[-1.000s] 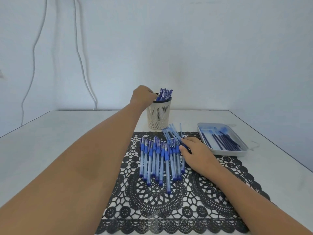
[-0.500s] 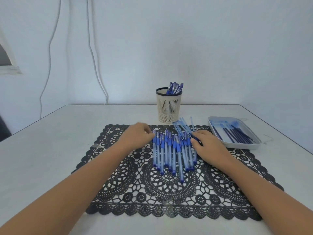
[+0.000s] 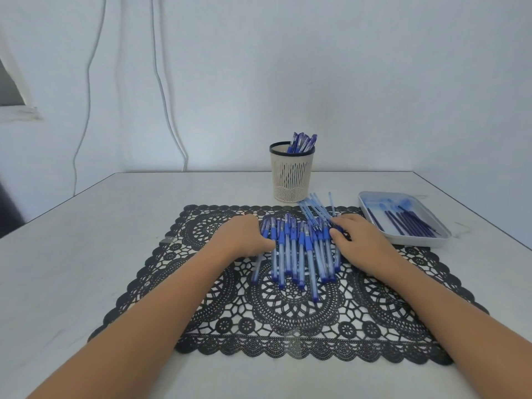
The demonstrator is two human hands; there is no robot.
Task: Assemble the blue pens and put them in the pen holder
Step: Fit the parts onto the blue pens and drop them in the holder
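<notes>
A row of several blue pens (image 3: 299, 249) lies on the black lace mat (image 3: 288, 318). My left hand (image 3: 244, 237) is at the row's left end, with its fingers curled round the leftmost pen (image 3: 257, 266), which lies tilted. My right hand (image 3: 365, 243) rests on the row's right end, fingertips touching the pens. Behind the mat stands the cream pen holder (image 3: 292, 180) with several assembled pens (image 3: 303, 142) in it. Several clear barrels (image 3: 313, 205) lie fanned out just in front of the holder.
A white tray (image 3: 414, 241) at the right holds several dark refills (image 3: 406, 223) and blue caps. The table's right edge runs close behind the tray. White cables hang on the wall at the back left.
My left hand came back from the pen holder to the mat and closed on the leftmost pen, which now lies tilted. My right hand stayed on the pens.
</notes>
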